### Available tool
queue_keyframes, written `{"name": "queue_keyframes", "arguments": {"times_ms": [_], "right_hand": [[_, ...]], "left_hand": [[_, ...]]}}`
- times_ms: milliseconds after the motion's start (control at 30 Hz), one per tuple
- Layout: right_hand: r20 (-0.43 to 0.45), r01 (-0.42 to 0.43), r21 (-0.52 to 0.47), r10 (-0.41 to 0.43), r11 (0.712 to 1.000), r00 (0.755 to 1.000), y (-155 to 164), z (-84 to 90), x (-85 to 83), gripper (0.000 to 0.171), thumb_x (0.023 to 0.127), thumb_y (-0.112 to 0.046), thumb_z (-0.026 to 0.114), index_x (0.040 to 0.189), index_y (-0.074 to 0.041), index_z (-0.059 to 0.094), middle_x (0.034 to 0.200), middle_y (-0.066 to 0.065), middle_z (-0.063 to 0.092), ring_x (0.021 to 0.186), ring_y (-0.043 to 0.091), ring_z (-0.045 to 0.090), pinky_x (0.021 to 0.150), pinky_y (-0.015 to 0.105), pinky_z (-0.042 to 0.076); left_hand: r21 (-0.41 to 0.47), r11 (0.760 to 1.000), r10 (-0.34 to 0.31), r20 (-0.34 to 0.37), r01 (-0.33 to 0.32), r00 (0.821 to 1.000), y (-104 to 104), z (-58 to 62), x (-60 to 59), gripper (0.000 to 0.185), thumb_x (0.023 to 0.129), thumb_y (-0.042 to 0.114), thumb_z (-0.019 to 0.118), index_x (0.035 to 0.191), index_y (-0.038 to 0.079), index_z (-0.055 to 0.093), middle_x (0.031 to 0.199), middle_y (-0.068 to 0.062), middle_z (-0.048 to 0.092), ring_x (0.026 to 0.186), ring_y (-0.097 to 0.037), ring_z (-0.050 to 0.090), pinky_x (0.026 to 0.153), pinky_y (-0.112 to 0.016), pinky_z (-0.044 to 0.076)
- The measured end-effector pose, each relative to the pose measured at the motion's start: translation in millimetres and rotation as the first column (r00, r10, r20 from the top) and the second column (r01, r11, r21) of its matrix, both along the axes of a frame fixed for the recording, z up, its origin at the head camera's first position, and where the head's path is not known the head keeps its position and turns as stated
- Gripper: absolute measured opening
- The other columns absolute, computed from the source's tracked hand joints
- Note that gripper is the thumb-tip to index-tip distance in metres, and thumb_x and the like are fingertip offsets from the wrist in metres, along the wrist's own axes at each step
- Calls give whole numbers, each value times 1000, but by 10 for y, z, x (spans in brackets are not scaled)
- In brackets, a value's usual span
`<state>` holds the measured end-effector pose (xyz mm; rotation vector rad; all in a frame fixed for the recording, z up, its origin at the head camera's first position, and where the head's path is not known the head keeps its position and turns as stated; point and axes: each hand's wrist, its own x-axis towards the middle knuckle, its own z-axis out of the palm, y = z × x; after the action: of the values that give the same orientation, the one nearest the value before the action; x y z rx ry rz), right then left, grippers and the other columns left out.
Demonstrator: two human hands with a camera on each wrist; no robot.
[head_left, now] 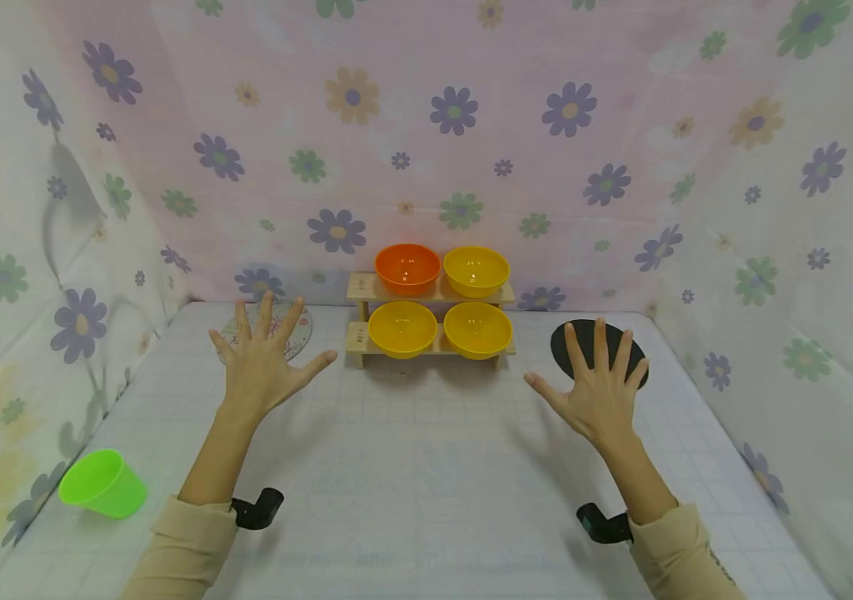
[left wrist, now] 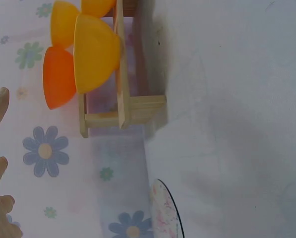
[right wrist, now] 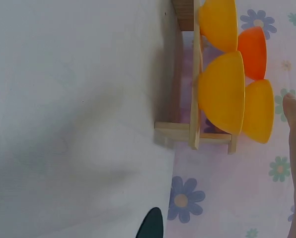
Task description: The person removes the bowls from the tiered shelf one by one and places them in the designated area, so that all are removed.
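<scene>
Both hands hover over the table with fingers spread, holding nothing. My left hand [head_left: 260,371] overlaps a round patterned mat [head_left: 297,333] at the back left in the head view. On the other side, my right hand [head_left: 601,392] overlaps a round black mat [head_left: 563,343]. Between them stands a two-step wooden rack [head_left: 356,337] with bowls on it. An orange bowl [head_left: 407,271] and a yellow bowl [head_left: 476,272] sit on the upper step; two more yellow bowls, a left one [head_left: 402,330] and a right one [head_left: 478,331], sit on the lower step.
A bright green cup [head_left: 106,485] leans tilted at the table's left side. Flower-printed cloth [head_left: 426,192] hangs behind the table and along both sides. Each wrist wears a black camera mount, the left one [head_left: 257,510] and the right one [head_left: 602,525].
</scene>
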<state>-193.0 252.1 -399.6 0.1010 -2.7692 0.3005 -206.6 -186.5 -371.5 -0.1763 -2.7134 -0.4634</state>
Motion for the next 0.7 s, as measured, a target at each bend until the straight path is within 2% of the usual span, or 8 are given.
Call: {"name": "queue_keyframes", "arguments": {"times_ms": [200, 300, 400, 467, 567, 633, 700], "right_hand": [[23, -6, -25, 6, 1000, 1000, -25, -7, 19, 97, 80, -72, 49, 152, -26, 5, 155, 1, -24, 136, 44, -21, 97, 77, -4], [40, -15, -68, 18, 998, 999, -34, -16, -5, 98, 80, -71, 50, 152, -25, 3, 156, 7, -18, 137, 46, -18, 98, 76, -1], [60, -46, -154, 56, 987, 997, -44, -35, -49, 97, 82, -66, 54, 153, -20, 7, 157, 16, -7, 137, 50, -9, 99, 76, 4], [75, -91, -251, 113, 964, 991, -49, -53, -83, 94, 84, -58, 58, 153, -16, 10, 156, 20, -2, 137, 52, -2, 99, 76, 8], [90, -154, -376, 201, 914, 975, -57, -90, -152, 91, 86, -47, 62, 153, -14, 9, 155, 23, 3, 137, 52, 6, 99, 74, 15], [85, -189, -453, 253, 871, 964, -64, -116, -204, 90, 87, -41, 63, 152, -13, 8, 155, 24, 7, 136, 51, 13, 98, 72, 23], [81, -201, -500, 276, 842, 958, -73, -150, -260, 89, 88, -38, 63, 152, -12, 8, 154, 25, 11, 133, 49, 24, 96, 68, 32]], "left_hand": [[-2, 1000, -2, 11, 2, 1000, -5, -19, 0, 89, 77, 70, 55, 150, 31, 21, 157, -16, 7, 139, -47, -9, 91, -80, -6], [-7, 1000, 2, 28, -2, 1000, -11, -34, -4, 90, 78, 71, 53, 151, 30, 21, 157, -17, 7, 139, -47, -7, 92, -80, -5], [-12, 1000, 6, 63, -5, 998, -14, -47, -16, 90, 78, 72, 51, 151, 27, 21, 156, -19, 8, 138, -48, -6, 93, -80, -2], [-8, 1000, 5, 95, -4, 995, -9, -55, -27, 89, 80, 71, 50, 151, 25, 22, 156, -20, 8, 138, -49, -6, 94, -79, 0], [5, 1000, 1, 133, -2, 991, 18, -69, -64, 86, 82, 68, 49, 150, 22, 23, 155, -22, 9, 138, -50, -3, 97, -78, 4], [29, 1000, -7, 137, 3, 991, 48, -87, -101, 83, 84, 65, 50, 150, 19, 26, 154, -23, 14, 137, -52, 5, 98, -76, 9], [63, 998, -23, 138, 14, 990, 88, -115, -144, 80, 85, 61, 52, 149, 17, 29, 151, -25, 23, 134, -53, 18, 98, -74, 18]]}}
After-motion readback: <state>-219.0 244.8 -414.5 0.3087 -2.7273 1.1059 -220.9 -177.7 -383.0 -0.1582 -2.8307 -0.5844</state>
